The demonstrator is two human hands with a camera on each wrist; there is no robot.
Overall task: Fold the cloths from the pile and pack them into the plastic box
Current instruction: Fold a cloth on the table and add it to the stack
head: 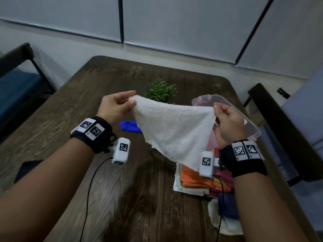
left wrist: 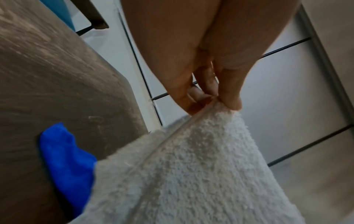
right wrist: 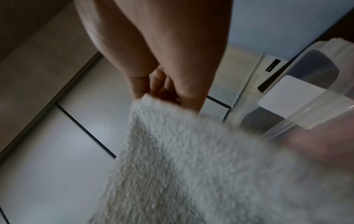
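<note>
A white terry cloth [head: 172, 130] hangs spread in the air above the table. My left hand [head: 116, 106] pinches its upper left corner, thumb against fingers [left wrist: 231, 98]. At the cloth's upper right corner, my right hand [head: 227, 121] pinches it too; the right wrist view shows the cloth [right wrist: 191, 159] hanging from that hand [right wrist: 164, 94]. The clear plastic box [head: 251, 123] stands behind my right hand with coloured cloths inside. The pile of cloths [head: 197, 180] lies below the held cloth, orange and white on top. A blue cloth [head: 130, 126] lies on the table, partly hidden.
A small green plant [head: 160, 90] stands behind the held cloth. The dark wooden table [head: 87, 102] has chairs [head: 21, 75] at its left and right. More cloths [head: 225, 212] lie by my right forearm. A black cable [head: 90, 189] runs from my left wrist.
</note>
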